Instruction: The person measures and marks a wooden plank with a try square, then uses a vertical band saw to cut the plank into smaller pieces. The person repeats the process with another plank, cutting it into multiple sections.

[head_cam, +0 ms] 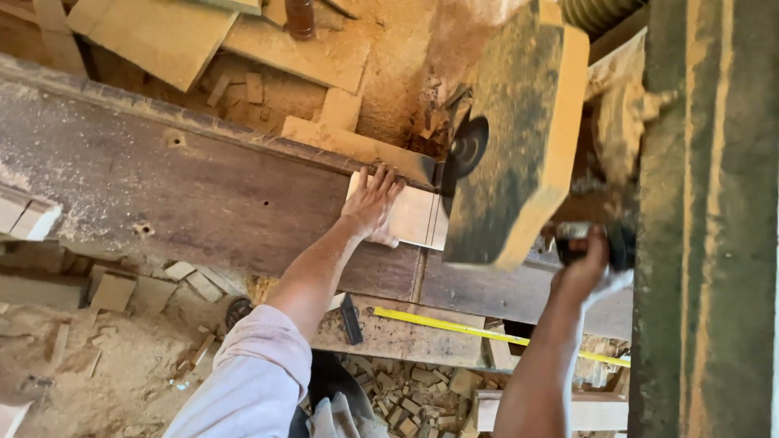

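Sawdust covers a woodworking station, seen from a head camera looking down over the person's two bare arms. One left hand (371,201) lies flat with fingers spread on a single pale wooden board (412,217), pressing it onto the dark, worn desk (187,186) and back against a timber fence (357,148); the board sits at the desk's middle, its right end just beside the saw. One right hand (583,264) is curled tight around the saw handle (596,242) at the right, beside a tall green-grey post (706,219). One dark circular blade (465,150) shows partly under a large, dust-caked blade guard (515,134), standing right at the board's end where thin pencil lines are marked. To do this cut well, judging from the picture, the spread hand should stay firmly down and well away from the blade's path, the board tight to the fence, and the blade brought across on the marked line steadily. One yellow tape measure strip (454,326) lies along the desk's near edge, with one small dark tool (350,318) beside it. Offcut blocks (406,397) on the floor below are too many to count; several larger boards (162,32) lie beyond the fence.
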